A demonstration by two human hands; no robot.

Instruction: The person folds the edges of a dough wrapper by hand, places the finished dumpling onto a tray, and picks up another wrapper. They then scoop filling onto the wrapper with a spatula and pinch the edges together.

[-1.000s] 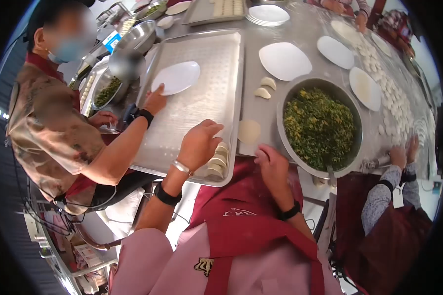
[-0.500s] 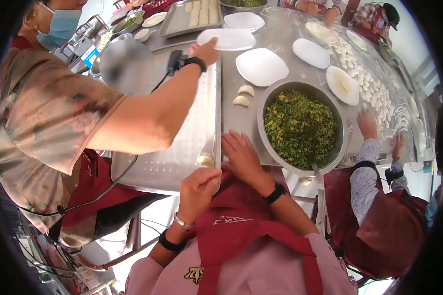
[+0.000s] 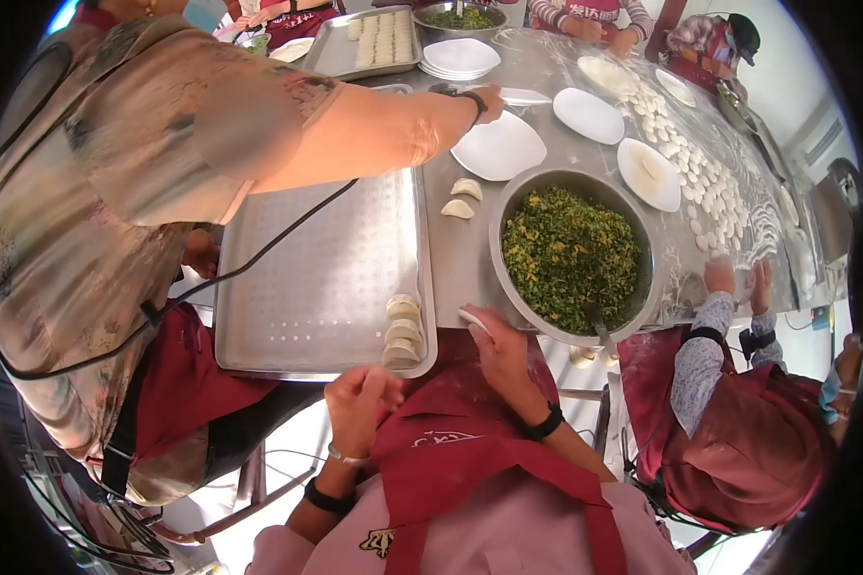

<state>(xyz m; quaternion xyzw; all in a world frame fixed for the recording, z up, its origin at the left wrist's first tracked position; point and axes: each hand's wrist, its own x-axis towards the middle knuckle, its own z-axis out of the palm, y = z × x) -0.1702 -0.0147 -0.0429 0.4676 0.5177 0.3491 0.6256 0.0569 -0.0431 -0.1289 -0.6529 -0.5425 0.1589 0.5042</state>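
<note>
My left hand is just off the near right corner of the perforated metal tray, fingers curled, with nothing visible in them. A short row of folded dumplings lies inside that corner. My right hand is at the table's near edge, its fingers around a thin pale piece that looks like a dumpling wrapper. Beyond it stands a steel bowl of chopped green and yellow filling, with a spoon handle at its near rim. Two dumplings rest on the table left of the bowl.
A co-worker's arm reaches across the tray's far end, a black cable hanging over the tray. White plates lie beyond. Dough pieces cover the floured right side, near another person's hands. A filled dumpling tray is at the back.
My left hand has drawn back from the tray corner, exposing the dumpling row. My right hand has gone from flat to gripping a pale piece. The co-worker's arm has reached farther right.
</note>
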